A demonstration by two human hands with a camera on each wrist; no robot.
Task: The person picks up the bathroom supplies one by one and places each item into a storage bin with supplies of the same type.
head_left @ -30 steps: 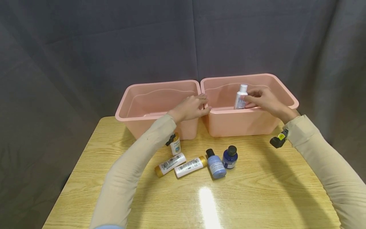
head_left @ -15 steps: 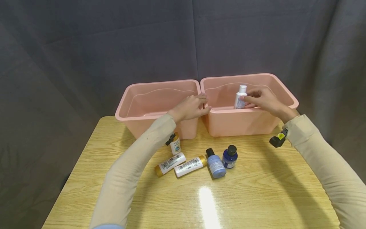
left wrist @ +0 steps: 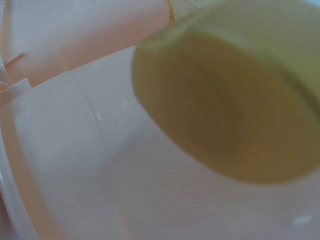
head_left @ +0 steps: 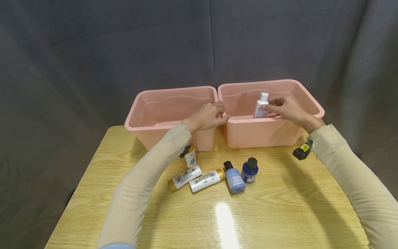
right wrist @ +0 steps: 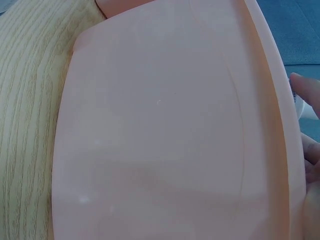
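Note:
Two pink bins stand side by side at the back of the table. My right hand [head_left: 281, 109] pinches a white bottle with a white cap [head_left: 260, 105] upright inside the right bin [head_left: 264, 133], near its front wall. My left hand [head_left: 208, 117] grips the right front corner of the left bin [head_left: 136, 122], fingers over the rim and thumb toward the right bin. The right wrist view shows the right bin's outer wall [right wrist: 160, 130] and my fingertips [right wrist: 304, 92] at the frame's edge. The left wrist view is a blur of pink bin wall [left wrist: 65, 165] behind a gold cap [left wrist: 225, 110].
On the wooden table [head_left: 280, 207] in front of the bins lie two white bottles with gold caps [head_left: 185, 178] [head_left: 206, 180] and a light blue bottle [head_left: 234, 180]. A dark blue bottle [head_left: 249, 171] stands beside it. Another small white bottle [head_left: 190, 157] stands under my left forearm.
My right hand and the white bottle have shifted very slightly left inside the right bin. The left hand has not moved.

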